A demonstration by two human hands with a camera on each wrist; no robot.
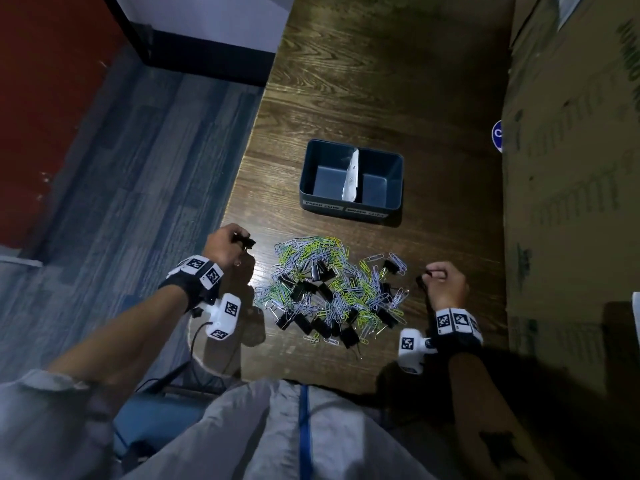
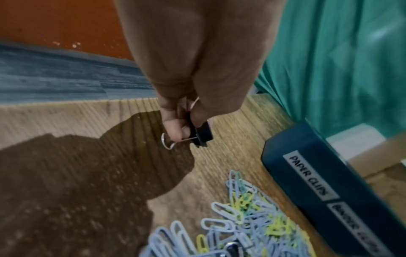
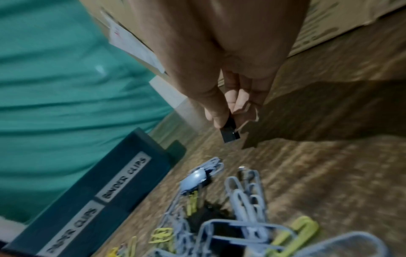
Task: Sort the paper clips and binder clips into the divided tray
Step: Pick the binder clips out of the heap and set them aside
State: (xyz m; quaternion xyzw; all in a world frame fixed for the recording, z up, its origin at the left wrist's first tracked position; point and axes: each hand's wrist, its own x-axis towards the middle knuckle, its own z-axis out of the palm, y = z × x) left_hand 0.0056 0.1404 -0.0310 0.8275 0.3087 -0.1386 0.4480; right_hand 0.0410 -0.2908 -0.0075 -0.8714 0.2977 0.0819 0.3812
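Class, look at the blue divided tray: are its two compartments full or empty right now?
Empty. In the head view both compartments of the tray show only bare blue floor either side of the white divider; the clips lie on the table.

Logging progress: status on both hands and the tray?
Left hand pinches a binder clip. Right hand pinches another. Tray empty; pile unsorted.

Tray (image 3: 123, 167) front wall, two white labels: "PAPER CLIPS" (image 2: 308, 175) left, "BINDER CLIPS" (image 3: 125, 180) right.
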